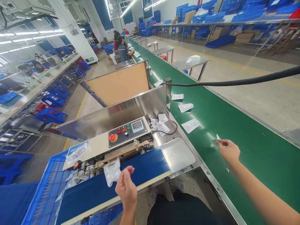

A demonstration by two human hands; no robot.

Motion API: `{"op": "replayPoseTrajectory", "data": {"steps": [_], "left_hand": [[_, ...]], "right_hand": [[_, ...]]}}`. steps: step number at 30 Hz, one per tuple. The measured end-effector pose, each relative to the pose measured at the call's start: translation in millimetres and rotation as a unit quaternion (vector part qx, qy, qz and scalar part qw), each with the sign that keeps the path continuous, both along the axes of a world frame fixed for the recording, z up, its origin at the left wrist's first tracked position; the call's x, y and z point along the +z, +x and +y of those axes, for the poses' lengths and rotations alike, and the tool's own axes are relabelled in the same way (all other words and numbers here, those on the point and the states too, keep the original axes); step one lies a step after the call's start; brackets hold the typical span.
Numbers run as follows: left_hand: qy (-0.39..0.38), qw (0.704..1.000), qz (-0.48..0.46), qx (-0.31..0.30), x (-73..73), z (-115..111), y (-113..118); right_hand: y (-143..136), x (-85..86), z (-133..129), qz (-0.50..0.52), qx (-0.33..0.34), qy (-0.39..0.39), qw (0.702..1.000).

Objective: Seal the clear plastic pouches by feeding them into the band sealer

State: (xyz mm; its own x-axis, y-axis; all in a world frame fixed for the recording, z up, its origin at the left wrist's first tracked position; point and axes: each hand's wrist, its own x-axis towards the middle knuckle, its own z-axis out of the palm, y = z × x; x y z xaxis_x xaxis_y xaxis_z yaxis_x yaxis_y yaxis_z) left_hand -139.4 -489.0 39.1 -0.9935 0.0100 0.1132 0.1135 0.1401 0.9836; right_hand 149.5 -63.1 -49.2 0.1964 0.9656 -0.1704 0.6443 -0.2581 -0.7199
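Observation:
My left hand (pixel 126 187) hovers over the front edge of the sealing machine's blue belt (pixel 145 167), its fingers loosely curled and nothing visible in them. Just left of it, a white plastic pouch (pixel 112 172) hangs with its upper edge in the band sealer (pixel 124 153). My right hand (pixel 229 152) is over the green conveyor belt (pixel 253 150), thumb and fingers pinched on a thin white pouch (pixel 218 137) seen nearly edge-on and blurred. Further up the conveyor lie several flat white pouches (pixel 190 125).
A metal plate (pixel 178 154) ends the blue belt beside the conveyor. More pouches (pixel 162 126) lie behind the control panel (pixel 127 131). A black cable (pixel 225 83) crosses above the conveyor. A blue crate (pixel 44 184) stands at the left. Co-workers (pixel 123 48) sit further along.

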Motion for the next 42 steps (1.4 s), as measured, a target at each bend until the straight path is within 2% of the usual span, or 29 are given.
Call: {"op": "replayPoseTrajectory", "data": {"steps": [3, 5, 8, 11, 14, 17, 21, 23, 25, 27, 31, 34, 37, 42], "left_hand": [[-0.041, 0.991, 0.010, -0.124, 4.3, 37.0, 21.2], [-0.071, 0.975, 0.020, -0.211, 11.3, 65.3, 37.1], [-0.057, 0.955, 0.012, -0.291, 24.5, 102.5, 57.0], [-0.048, 0.943, -0.006, -0.329, 31.5, 117.8, 65.6], [-0.086, 0.937, -0.019, -0.337, 28.1, 108.8, 63.1], [-0.088, 0.950, -0.049, -0.295, 19.4, 92.4, 58.7], [-0.066, 0.956, -0.097, -0.267, 10.5, 85.1, 59.8], [-0.060, 0.957, -0.106, -0.265, 7.9, 87.6, 60.2], [-0.054, 0.956, -0.105, -0.267, 4.2, 91.6, 57.5], [-0.055, 0.957, -0.106, -0.263, -2.8, 96.5, 51.3], [-0.027, 0.962, -0.204, -0.180, -27.0, 111.9, 34.5], [0.037, 0.952, -0.276, -0.125, -44.1, 125.6, 24.5], [0.058, 0.950, -0.289, -0.104, -53.1, 131.0, 16.3], [0.077, 0.950, -0.298, -0.056, -57.9, 112.8, 0.6]], "right_hand": [[-30.0, 44.7, -33.8, 0.090, 0.065, 0.159, 0.981], [-53.2, 76.9, -66.2, 0.130, 0.118, 0.203, 0.963], [-89.0, 113.9, -119.7, 0.164, 0.227, 0.143, 0.949], [-115.8, 127.2, -163.0, 0.234, 0.315, 0.021, 0.920], [-125.7, 119.7, -184.5, 0.328, 0.338, -0.063, 0.880], [-124.5, 104.7, -191.1, 0.332, 0.346, -0.113, 0.870], [-126.3, 92.7, -200.9, 0.303, 0.438, -0.124, 0.837], [-130.4, 90.5, -206.1, 0.309, 0.451, -0.112, 0.830], [-134.9, 87.4, -206.5, 0.307, 0.447, -0.098, 0.834], [-139.2, 81.8, -199.7, 0.292, 0.421, -0.090, 0.854], [-151.0, 66.6, -174.2, 0.271, 0.315, -0.152, 0.897], [-167.8, 59.3, -160.7, 0.292, 0.275, -0.217, 0.890], [-189.1, 57.9, -155.6, 0.297, 0.268, -0.237, 0.885], [-223.1, 58.4, -161.6, 0.248, 0.311, -0.251, 0.882]]}}
